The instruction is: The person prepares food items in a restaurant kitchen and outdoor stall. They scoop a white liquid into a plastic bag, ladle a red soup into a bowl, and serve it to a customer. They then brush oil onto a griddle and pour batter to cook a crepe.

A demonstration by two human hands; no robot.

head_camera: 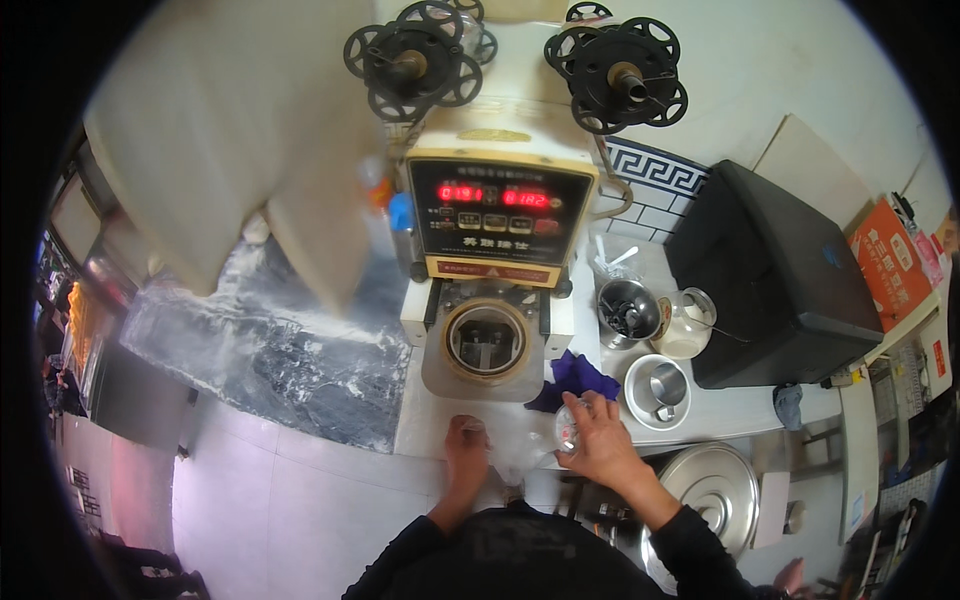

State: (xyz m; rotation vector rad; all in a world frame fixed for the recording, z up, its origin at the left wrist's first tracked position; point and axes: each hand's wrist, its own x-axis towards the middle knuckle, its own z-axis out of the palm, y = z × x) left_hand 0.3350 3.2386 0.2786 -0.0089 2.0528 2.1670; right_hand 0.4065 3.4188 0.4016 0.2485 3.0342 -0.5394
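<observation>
My left hand (466,459) pinches the edge of a clear, thin plastic bag (519,453), which spreads between my two hands. A cup (568,429) with a clear, printed top is in my right hand (604,450), beside the bag. My fingers hide much of the cup. Just beyond both hands stands a cup-sealing machine (499,217) with a lit red display. Its round cup holder (486,341) is pulled out at the front, and I see no cup in it. A purple cloth (577,381) lies right behind my right hand.
To the right are a steel cup (628,311) holding dark items, a glass jar (685,324), a white bowl (634,397) with a metal measuring cup (668,384), and a large black box (772,277). A floury dark worktop (285,360) is on the left. A round steel lid (709,491) sits lower right.
</observation>
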